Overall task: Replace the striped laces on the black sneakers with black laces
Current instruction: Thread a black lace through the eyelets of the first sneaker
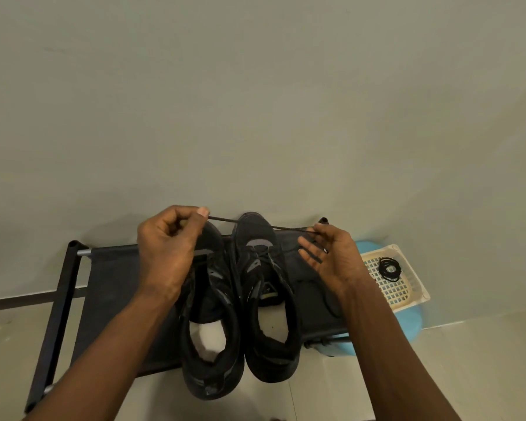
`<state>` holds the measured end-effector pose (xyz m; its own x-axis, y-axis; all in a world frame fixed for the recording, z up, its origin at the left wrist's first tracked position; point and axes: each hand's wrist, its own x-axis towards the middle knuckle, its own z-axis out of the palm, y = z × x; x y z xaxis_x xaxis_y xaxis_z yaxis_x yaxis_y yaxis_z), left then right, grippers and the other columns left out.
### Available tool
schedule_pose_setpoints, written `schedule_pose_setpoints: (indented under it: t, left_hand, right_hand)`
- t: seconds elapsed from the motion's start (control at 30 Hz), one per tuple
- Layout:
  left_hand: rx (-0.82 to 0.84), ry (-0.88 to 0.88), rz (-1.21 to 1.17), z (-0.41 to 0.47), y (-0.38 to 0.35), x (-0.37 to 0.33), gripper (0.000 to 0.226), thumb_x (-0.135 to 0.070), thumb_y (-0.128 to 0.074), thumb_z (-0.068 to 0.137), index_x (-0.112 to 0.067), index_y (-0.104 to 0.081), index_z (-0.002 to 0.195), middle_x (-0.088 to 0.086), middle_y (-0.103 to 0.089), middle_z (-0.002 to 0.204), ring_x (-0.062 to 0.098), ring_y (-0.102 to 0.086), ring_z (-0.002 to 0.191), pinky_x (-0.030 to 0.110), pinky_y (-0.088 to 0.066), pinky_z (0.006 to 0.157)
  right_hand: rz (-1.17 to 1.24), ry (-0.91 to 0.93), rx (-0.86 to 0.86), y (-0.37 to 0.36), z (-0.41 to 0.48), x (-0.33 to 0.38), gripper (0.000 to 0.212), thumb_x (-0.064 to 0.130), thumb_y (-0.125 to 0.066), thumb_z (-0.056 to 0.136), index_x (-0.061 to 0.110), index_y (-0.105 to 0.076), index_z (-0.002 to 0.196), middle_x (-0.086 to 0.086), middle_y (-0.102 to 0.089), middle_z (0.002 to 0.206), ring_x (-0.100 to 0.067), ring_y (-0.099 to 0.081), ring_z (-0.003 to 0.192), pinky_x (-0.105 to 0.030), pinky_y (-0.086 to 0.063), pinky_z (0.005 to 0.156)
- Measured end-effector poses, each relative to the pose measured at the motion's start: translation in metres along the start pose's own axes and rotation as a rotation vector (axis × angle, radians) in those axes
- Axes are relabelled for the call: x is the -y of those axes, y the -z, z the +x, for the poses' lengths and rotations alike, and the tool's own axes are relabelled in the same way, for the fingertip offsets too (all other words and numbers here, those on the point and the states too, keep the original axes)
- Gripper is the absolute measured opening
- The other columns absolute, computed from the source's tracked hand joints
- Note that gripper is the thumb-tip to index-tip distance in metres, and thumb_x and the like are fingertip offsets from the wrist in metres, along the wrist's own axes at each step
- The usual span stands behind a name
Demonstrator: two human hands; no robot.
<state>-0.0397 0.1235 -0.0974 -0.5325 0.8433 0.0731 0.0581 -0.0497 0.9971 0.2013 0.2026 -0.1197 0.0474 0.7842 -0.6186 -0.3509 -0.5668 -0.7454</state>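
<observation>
– Grey-green wall [255, 86] filled the back, pale tiled floor [438, 375] ran under it, and hard against that wall stood the black fabric rack [113, 268]. What sat on it?
– Two black sneakers [268, 299], side by side on the rack's top! Toes pointed at the wall and heels hung over the rack's near edge.
– And off the rack's right end?
– Blue stool [410, 323] just beside it, carrying a cream lattice basket [413, 287].
– Hands?
– Both were up over the rack's far edge. Left hand [167, 247] had its fingers curled in, thumb and forefinger pinching a black lace [222, 220]. Right hand [331, 256], over the rack's right half, nipped the same lace between thumb and forefinger, the other fingers stretched straight.
– And the lace?
– Pulled taut between the hands, crossing the right-hand sneaker's toe. Another strand ran from that sneaker's front eyelets toward the right hand.
– Anything smaller?
– Coiled black lace [389, 268], lying in the basket beyond the rack's right end.
</observation>
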Motion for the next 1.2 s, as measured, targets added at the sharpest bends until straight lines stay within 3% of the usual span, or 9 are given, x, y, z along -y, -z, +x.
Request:
schedule_pose_setpoints:
  t: [0.1,0.17,0.23,0.33,0.43,0.77,1.0,1.13,1.2]
  left_hand:
    - [0.034,-0.015,0.072,-0.001,-0.002,0.005,0.010,-0.018,-0.069,0.100,-0.019,-0.079,0.098,-0.007,-0.076,0.078,0.002,-0.066,0.070,0.018,-0.051,0.068]
    - [0.145,-0.006,0.144,-0.005,-0.007,0.010,0.017,-0.012,-0.066,0.100,-0.021,-0.079,0.105,-0.007,-0.079,0.088,0.004,-0.074,0.085,0.024,-0.056,0.075]
    - [0.261,-0.017,0.204,-0.009,-0.015,0.012,0.022,-0.008,-0.066,0.099,-0.023,-0.079,0.107,-0.010,-0.080,0.092,0.005,-0.076,0.092,0.031,-0.059,0.082]
    - [0.390,-0.071,0.265,-0.015,-0.023,0.012,0.020,-0.009,-0.071,0.096,-0.024,-0.078,0.106,-0.013,-0.079,0.091,0.005,-0.076,0.089,0.034,-0.061,0.080]
    - [0.419,-0.096,0.276,-0.019,-0.026,0.011,0.016,-0.012,-0.074,0.094,-0.025,-0.078,0.102,-0.013,-0.078,0.086,0.007,-0.075,0.080,0.037,-0.063,0.075]
    - [0.427,0.012,0.279,-0.001,-0.001,0.015,0.011,-0.015,-0.072,0.097,-0.021,-0.080,0.102,-0.006,-0.079,0.085,0.011,-0.075,0.082,0.026,-0.055,0.068]
    - [0.455,0.158,0.192,0.004,0.003,0.017,0.026,0.000,-0.058,0.103,-0.017,-0.074,0.114,-0.001,-0.081,0.096,0.018,-0.075,0.077,0.021,-0.056,0.062]
    - [0.420,0.194,0.193,-0.001,-0.002,0.016,0.008,-0.010,-0.073,0.096,-0.014,-0.075,0.102,0.007,-0.079,0.083,0.024,-0.075,0.069,0.033,-0.059,0.061]
    - [0.391,0.150,0.256,-0.003,-0.006,0.019,0.002,-0.015,-0.078,0.092,-0.016,-0.078,0.090,0.004,-0.078,0.077,0.023,-0.074,0.066,0.035,-0.060,0.062]
  right_hand:
    - [-0.503,0.119,-0.117,0.002,-0.006,-0.004,0.013,0.021,-0.060,0.099,0.015,-0.068,0.107,-0.007,-0.070,0.103,-0.017,-0.068,0.075,-0.033,-0.054,0.069]
    - [-0.896,0.375,-0.141,-0.001,-0.011,-0.006,0.026,0.022,-0.065,0.095,0.020,-0.067,0.121,0.000,-0.068,0.104,-0.010,-0.061,0.080,-0.030,-0.049,0.078]
    - [-0.878,0.540,0.032,-0.013,-0.020,-0.002,0.037,0.016,-0.067,0.094,0.024,-0.066,0.130,0.003,-0.067,0.108,-0.003,-0.063,0.085,-0.028,-0.049,0.079]
    - [-0.623,0.425,0.418,-0.033,-0.034,-0.005,0.038,0.002,-0.062,0.098,0.014,-0.064,0.134,-0.007,-0.069,0.111,0.000,-0.061,0.059,-0.022,-0.051,0.055]
    - [-0.688,0.439,0.508,-0.036,-0.033,-0.017,0.022,0.004,-0.064,0.098,0.011,-0.074,0.116,-0.018,-0.073,0.091,-0.009,-0.060,0.058,-0.022,-0.050,0.055]
    - [-0.846,0.628,0.032,-0.007,-0.019,-0.003,0.020,0.025,-0.070,0.096,0.017,-0.075,0.078,-0.005,-0.071,0.067,-0.025,-0.070,0.068,-0.035,-0.056,0.069]
    - [-0.844,0.560,-0.149,0.010,-0.004,-0.001,0.020,0.028,-0.069,0.093,0.019,-0.075,0.076,0.007,-0.064,0.055,-0.023,-0.070,0.071,-0.041,-0.058,0.076]
    - [-1.012,0.536,-0.189,0.009,-0.015,0.001,0.013,0.027,-0.066,0.096,0.023,-0.077,0.103,0.003,-0.072,0.092,-0.022,-0.067,0.096,-0.027,-0.042,0.080]
    - [-1.042,0.587,-0.133,0.001,-0.019,-0.002,0.030,0.026,-0.067,0.095,0.025,-0.071,0.125,0.000,-0.068,0.111,-0.017,-0.064,0.104,-0.025,-0.042,0.086]
